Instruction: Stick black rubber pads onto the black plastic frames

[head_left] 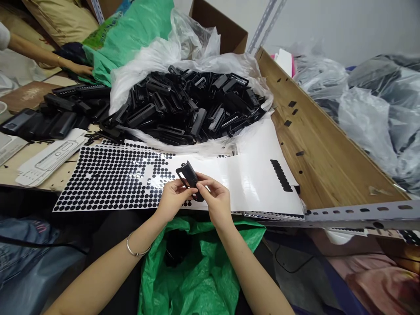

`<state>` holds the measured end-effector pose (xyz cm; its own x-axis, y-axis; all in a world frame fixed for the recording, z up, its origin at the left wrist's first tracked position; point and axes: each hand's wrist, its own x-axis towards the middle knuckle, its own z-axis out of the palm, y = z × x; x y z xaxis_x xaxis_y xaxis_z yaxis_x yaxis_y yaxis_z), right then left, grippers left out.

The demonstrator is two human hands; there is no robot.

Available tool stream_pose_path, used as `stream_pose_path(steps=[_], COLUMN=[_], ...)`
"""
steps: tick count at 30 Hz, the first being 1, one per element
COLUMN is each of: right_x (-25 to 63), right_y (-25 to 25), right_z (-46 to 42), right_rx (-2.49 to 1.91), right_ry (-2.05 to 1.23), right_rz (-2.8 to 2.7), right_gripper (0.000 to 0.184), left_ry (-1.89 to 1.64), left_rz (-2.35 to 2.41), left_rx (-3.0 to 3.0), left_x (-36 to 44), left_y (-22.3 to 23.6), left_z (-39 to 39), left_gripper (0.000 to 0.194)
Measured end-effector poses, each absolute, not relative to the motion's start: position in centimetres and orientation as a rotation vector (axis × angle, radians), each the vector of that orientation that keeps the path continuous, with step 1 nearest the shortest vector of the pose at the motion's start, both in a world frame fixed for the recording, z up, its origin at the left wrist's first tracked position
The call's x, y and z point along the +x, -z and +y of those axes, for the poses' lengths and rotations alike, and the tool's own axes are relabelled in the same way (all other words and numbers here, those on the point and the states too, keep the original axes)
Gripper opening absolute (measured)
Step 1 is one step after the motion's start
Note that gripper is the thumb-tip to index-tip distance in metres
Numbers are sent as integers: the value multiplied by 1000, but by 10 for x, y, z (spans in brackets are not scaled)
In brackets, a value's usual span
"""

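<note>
A wood-grained board slants away between two and three o'clock of the hands, its flat face flecked with dark scraps. At twelve, a crinkled translucent bag spills over with a heap of hard black frames. A glossy sheet of round black dots lies at nine; a woven green sack gapes at six. Centrally, above the sheet's near edge, a slim black frame (openwork on one side) tilts between the hands. The left hand pinches its left side, fingers closed; the right hand presses thumb and fingers around its lower right.
</note>
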<state>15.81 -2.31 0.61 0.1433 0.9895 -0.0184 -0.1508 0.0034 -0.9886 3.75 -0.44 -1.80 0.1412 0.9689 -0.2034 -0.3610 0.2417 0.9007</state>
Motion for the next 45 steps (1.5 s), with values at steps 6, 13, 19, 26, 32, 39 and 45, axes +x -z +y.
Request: stream_pose_path(steps=[6, 13, 19, 26, 32, 39, 45], right_x=[155, 165, 191, 325, 370, 375, 374], right_y=[-3, 3, -5, -16, -7, -3, 1], right_z=[-23, -21, -16, -20, -39, -37, -39], right_rx=[-1145, -1069, -1134, -2009, -2402, -2464, -2364], right_ry=[-1127, -1344, -1163, 211, 104, 135, 236], right_rz=[-942, -974, -1385, -1049, -1014, -973, -999], right_gripper=[16, 44, 34, 40, 33, 28, 24], left_ry=[-1150, -1104, -963, -885, -893, -909, -923], left_rz=[971, 929, 918, 998, 1022, 1053, 1073], left_rx=[878, 1043, 1112, 1144, 1181, 1195, 1211], left_x=[36, 32, 31, 25, 23, 22, 22], left_y=[19, 15, 15, 19, 18, 12, 13], left_z=[-2, -3, -6, -8, -8, -8, -6], left_gripper=[30, 21, 26, 50, 56, 55, 55])
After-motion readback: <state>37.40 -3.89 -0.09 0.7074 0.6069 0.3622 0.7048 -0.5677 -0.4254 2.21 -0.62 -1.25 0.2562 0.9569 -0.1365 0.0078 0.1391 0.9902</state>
